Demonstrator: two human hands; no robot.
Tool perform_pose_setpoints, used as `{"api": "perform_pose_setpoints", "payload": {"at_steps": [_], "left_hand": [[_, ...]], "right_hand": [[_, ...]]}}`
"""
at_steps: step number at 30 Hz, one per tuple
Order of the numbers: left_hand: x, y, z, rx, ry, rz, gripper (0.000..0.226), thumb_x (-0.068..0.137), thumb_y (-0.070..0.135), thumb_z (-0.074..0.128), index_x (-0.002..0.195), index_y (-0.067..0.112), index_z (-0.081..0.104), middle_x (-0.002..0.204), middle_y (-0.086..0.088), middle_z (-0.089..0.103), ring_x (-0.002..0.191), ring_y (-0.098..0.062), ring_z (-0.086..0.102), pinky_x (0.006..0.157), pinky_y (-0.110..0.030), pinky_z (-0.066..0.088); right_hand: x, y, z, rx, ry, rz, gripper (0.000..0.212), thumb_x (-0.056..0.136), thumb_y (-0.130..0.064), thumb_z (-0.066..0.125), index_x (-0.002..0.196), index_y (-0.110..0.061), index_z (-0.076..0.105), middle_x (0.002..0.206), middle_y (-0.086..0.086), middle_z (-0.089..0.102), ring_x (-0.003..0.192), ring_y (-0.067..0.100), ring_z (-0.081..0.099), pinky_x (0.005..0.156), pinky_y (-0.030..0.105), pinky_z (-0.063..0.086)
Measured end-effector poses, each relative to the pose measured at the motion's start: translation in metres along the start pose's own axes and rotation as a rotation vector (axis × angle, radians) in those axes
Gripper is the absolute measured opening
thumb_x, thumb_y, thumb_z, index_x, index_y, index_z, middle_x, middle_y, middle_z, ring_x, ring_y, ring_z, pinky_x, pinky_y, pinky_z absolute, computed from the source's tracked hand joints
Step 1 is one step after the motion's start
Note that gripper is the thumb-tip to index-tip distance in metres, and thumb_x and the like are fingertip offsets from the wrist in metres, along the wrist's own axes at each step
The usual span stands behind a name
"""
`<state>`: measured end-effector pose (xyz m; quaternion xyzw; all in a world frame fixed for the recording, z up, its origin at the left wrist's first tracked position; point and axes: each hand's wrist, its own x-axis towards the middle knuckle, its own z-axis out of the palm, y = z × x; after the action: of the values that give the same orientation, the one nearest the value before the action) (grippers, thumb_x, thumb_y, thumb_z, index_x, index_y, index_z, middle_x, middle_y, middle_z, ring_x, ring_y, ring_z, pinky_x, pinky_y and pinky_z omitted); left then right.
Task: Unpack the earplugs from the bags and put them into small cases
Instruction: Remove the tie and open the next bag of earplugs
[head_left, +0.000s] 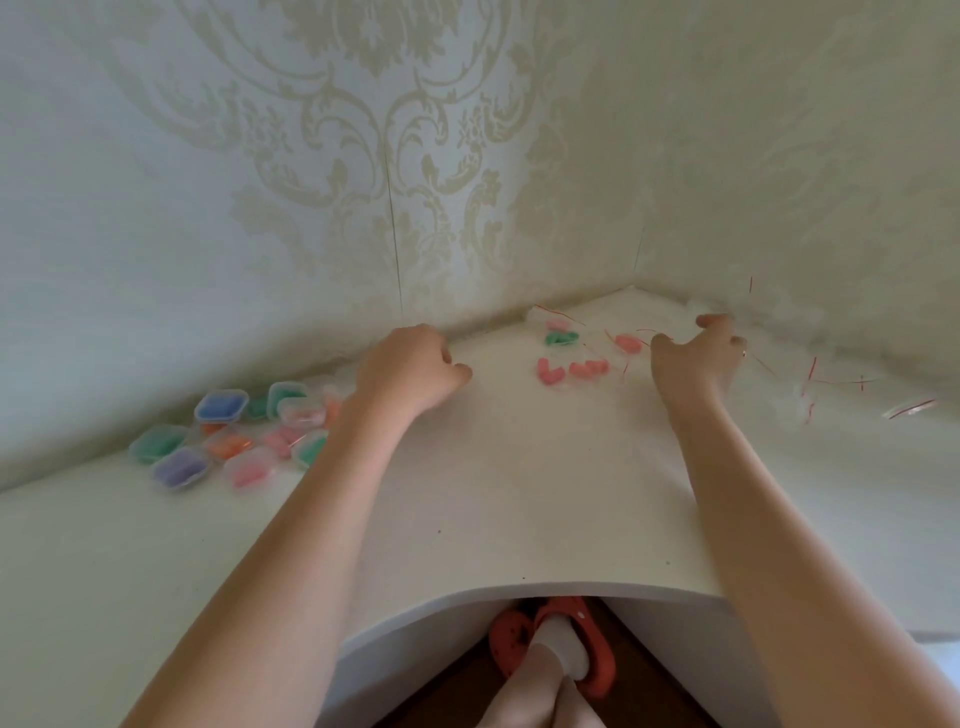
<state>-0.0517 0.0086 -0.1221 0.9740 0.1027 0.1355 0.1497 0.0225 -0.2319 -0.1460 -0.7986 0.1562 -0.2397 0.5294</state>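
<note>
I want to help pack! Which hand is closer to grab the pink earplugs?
Probably the right hand: it hovers beside the pink earplugs. The left hand, fingers curled, sits farther off, toward the filled cases.

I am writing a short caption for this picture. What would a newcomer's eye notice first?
First, the two bare arms reaching over the white desk: the left hand with curled fingers by the wall, the right hand at the far right corner. Next, the cluster of small cases with colourful contents at the left, and loose pink and green earplugs lying between the hands.
</note>
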Motion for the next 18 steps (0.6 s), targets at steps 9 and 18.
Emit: {"api": "perform_pose_setpoints", "payload": {"at_steps": [9,18], "left_hand": [[-0.003,-0.002,0.01,0.126,0.034,0.037,0.047,0.082,0.048,0.065,0.114,0.013,0.063,0.119,-0.008,0.062,0.111,-0.028,0.057,0.087,-0.033,0.045],[-0.008,0.027,0.018,0.073,0.274,0.316,0.046,0.085,0.045,0.062,0.123,0.02,0.053,0.117,-0.001,0.063,0.105,-0.025,0.06,0.069,-0.029,0.034]], "right_hand": [[-0.028,-0.009,0.016,-0.054,-0.134,-0.409,0.02,0.084,-0.004,0.049,0.097,-0.015,0.06,0.106,0.006,0.056,0.081,0.017,0.05,0.072,0.027,0.038],[-0.057,-0.02,0.029,0.093,-0.666,-0.374,0.035,0.087,-0.034,0.066,0.121,-0.029,0.061,0.105,-0.009,0.066,0.079,0.01,0.063,0.076,0.02,0.052]]}}
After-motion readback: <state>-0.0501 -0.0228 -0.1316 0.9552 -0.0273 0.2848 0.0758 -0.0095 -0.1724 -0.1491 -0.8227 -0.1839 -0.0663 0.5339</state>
